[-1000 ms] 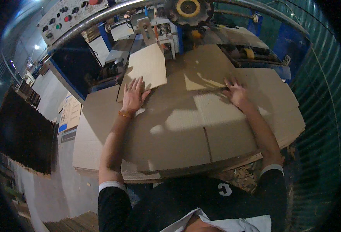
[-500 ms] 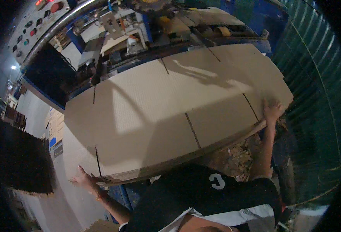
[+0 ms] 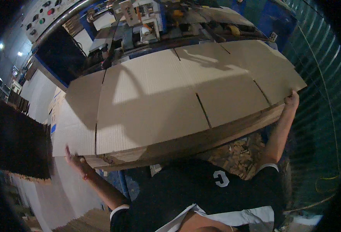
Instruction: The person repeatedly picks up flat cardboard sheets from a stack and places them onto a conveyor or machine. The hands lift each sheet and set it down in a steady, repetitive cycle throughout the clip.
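A wide tan corrugated cardboard sheet (image 3: pixel 155 100) with dark slots cut into its long edges lies across the front of a machine. Beneath its near edge shows the layered side of a cardboard stack (image 3: pixel 170 149). At the sheet's near left corner is my left hand (image 3: pixel 76 162), its thumb along the edge and its other fingers partly hidden. My right hand (image 3: pixel 292 100) grips the near right corner with curled fingers, partly hidden by the hand itself. Both arms are spread wide, one at each end of the sheet.
Beyond the sheet stands the blue machine (image 3: pixel 56 54) with a button panel (image 3: pixel 41 19) and a metal rail. Cardboard scraps (image 3: pixel 236 154) lie below the stack. A green corrugated wall (image 3: pixel 317 127) rises on the right, and a dark stack (image 3: pixel 21 141) stands left.
My right hand has gone from the sheet's top surface to its right corner edge. My left hand stays at the left corner. More of the stack's near side shows; the whole view has shifted.
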Available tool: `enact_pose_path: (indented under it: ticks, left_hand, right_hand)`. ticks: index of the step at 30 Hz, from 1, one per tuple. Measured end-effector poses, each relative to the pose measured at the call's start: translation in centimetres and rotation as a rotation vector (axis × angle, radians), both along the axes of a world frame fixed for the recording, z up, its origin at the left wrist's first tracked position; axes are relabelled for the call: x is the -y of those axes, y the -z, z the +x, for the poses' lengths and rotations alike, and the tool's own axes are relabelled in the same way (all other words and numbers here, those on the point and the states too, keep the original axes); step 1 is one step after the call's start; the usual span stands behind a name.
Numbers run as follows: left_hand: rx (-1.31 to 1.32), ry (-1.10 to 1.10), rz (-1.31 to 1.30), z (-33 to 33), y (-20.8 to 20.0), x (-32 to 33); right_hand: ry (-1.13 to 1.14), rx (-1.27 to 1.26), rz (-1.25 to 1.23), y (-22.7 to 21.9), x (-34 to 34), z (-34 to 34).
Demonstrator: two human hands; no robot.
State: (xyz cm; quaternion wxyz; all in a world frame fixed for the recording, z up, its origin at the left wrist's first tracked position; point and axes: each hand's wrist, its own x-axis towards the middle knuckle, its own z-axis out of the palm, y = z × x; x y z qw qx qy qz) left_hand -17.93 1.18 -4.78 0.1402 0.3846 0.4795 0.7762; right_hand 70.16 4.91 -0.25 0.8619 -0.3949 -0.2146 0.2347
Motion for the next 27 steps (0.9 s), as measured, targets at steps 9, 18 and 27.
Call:
enact_pose_path:
  ticks: [9, 18, 27]
  left_hand:
    - [-0.249, -0.111, -0.270, 8.5, -2.9, 2.7]
    - [-1.425, 0.529, -0.411, 19.0, -5.9, 0.5]
    - [-1.540, 0.505, -0.418, 18.5, -6.2, -3.6]
  right_hand:
    - [0.384, 1.002, -0.836, -2.5, 10.3, -22.1]
    - [-0.383, 1.912, -0.179, 1.1, 7.3, -26.7]
    - [-0.572, 2.064, -0.305, 0.3, -0.1, -23.4]
